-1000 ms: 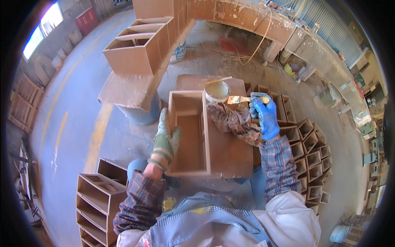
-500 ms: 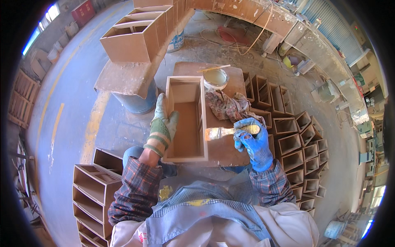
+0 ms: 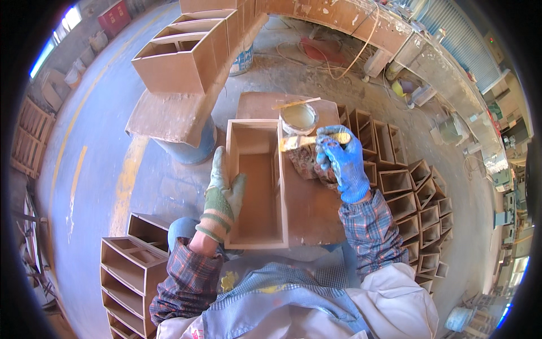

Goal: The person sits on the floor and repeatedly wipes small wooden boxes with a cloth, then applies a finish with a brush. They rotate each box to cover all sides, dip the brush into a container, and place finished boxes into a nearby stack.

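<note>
A wooden drawer box (image 3: pixel 257 240), its open top toward me, lies on a brown board-topped stand (image 3: pixel 316 220). My left hand (image 3: pixel 223 195), in a pale green knit glove, grips the box's left wall, thumb on the inner side and fingers along the outside. In a blue coated glove, my right hand (image 3: pixel 343 164) is closed round the handle of a paintbrush (image 3: pixel 305 141). The bristles are at the box's right edge, toward its far end; whether they touch it I cannot tell. Behind the brush is a crumpled patterned rag (image 3: pixel 307 164), partly hidden by my right hand.
Past the box's far right corner stands a tub of pale liquid (image 3: pixel 299 117) with a wooden stick (image 3: pixel 296 104) across its rim. Stacked boxes (image 3: pixel 415 195) crowd the right; more boxes (image 3: pixel 127 277) stand at lower left. At far left, boxes (image 3: pixel 175 62) rest on a plank.
My right hand has carried the brush away from me along the box's right edge. The box appears slightly lower in view, and my left hand keeps its hold on it.
</note>
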A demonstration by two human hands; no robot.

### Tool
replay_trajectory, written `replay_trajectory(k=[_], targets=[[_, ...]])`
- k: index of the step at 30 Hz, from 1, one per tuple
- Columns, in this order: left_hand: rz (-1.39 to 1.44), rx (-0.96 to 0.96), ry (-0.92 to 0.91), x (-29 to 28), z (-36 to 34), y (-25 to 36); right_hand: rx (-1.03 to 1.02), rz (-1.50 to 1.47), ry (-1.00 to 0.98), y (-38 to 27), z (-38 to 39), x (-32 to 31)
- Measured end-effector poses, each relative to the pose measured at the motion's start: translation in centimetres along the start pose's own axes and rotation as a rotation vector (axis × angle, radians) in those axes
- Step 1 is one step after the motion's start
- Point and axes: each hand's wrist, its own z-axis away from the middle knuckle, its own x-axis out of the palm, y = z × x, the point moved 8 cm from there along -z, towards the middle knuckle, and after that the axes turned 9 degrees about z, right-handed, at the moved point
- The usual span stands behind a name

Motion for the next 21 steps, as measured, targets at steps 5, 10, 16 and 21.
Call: replay_trajectory(k=[5,10,16,21], targets=[[0.066,-0.015,0.0,0.0,0.2,0.2,-0.062,0.004,0.083,-0.4,-4.5,0.1],[0.072,0.04,0.01,0.1,0.1,0.5,-0.068,-0.018,0.077,-0.4,-5.4,0.3],[0.096,-0.014,-0.014,0.2,0.2,0.6,-0.086,0.055,0.041,-1.2,-3.7,0.9],[0.101,-0.02,-0.022,0.1,0.1,0.1,0.011,0.087,0.0,-1.1,0.7,0.9]])
